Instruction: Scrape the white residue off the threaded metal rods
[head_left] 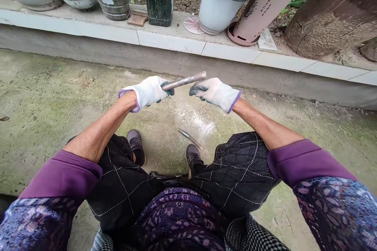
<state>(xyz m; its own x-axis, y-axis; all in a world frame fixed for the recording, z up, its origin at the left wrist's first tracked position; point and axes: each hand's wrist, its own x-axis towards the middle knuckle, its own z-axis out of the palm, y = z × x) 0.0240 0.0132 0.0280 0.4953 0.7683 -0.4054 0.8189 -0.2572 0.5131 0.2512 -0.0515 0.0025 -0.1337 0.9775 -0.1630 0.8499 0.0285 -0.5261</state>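
My left hand [150,91], in a white glove with dark green fingers and a purple cuff, is closed around one end of a metal rod [185,81]. The rod slants up to the right, and its middle looks ridged or wound with wire. Just below the rod's far end is my right hand [217,92], gloved alike. Its fingers are bent and pressed together; anything between them is hidden. A second metal rod [190,138] of similar look lies on the ground by my shoe, near a patch of white powder [197,122].
Ahead runs a low tiled ledge [171,42] with potted plants, among them a white pot [219,6], a black pot [160,8] and a pink planter [256,19]. A large brown pot [326,19] tilts at the right. My shoes [135,143] rest on the concrete ground [53,98].
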